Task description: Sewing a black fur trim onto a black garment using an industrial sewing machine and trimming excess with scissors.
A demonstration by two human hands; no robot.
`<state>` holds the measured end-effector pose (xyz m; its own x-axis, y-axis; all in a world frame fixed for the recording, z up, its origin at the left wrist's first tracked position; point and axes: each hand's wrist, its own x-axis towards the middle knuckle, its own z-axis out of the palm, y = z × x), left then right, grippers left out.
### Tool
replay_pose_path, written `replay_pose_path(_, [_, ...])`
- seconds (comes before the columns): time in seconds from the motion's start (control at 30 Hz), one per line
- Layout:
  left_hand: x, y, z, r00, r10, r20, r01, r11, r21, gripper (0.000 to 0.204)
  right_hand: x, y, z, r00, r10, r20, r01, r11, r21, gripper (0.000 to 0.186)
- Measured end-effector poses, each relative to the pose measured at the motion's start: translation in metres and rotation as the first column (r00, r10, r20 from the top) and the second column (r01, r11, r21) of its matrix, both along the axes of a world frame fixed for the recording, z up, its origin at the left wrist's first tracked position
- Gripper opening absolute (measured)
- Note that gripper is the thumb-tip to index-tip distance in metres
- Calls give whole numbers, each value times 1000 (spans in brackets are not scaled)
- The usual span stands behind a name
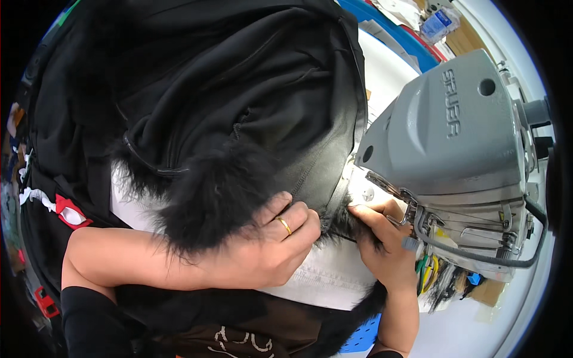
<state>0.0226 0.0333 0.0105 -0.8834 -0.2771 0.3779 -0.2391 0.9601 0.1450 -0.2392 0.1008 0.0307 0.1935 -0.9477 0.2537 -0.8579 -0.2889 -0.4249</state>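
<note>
A large black garment (pixel 239 71) with visible seams lies heaped over the white work surface, reaching the presser area of a grey sewing machine (pixel 456 131). Fluffy black fur trim (pixel 218 191) runs along its near edge. My left hand (pixel 280 244), a gold ring on one finger, is closed with bent fingers on the garment's edge beside the fur; its fingertips are partly hidden. Close by the presser foot, my right hand (pixel 385 238) pinches the furry edge between thumb and fingers. The needle itself cannot be made out.
Scissors with yellow and green handles (pixel 427 273) lie under the machine's head beside loose black fur scraps (pixel 447 286). A blue tray (pixel 400 33) with papers and a clear plastic pack (pixel 439 25) sit at the far right. A red-and-white cloth piece (pixel 71 212) is at left.
</note>
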Motion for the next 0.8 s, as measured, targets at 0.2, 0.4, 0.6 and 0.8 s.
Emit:
replay_pose_path(0.2, [-4, -15, -5, 993, -63, -99, 67, 997, 41, 25, -4, 3, -2, 998, -22, 59, 23, 1000, -11, 36])
replay_pose_path(0.4, [-11, -26, -13, 959, -120, -257, 172, 967, 187, 25, -4, 5, -8, 999, -32, 40, 32, 999, 3, 35])
replay_pose_path(0.6, [-7, -29, 1, 983, -124, -138, 144, 978, 152, 30, -2, 5, -6, 997, -46, 55, 46, 999, 10, 35])
replay_pose_path(0.8, [-4, -30, 6, 996, -73, -57, 83, 977, 194, 42, -4, 4, -6, 996, -47, 79, 43, 998, 47, 35])
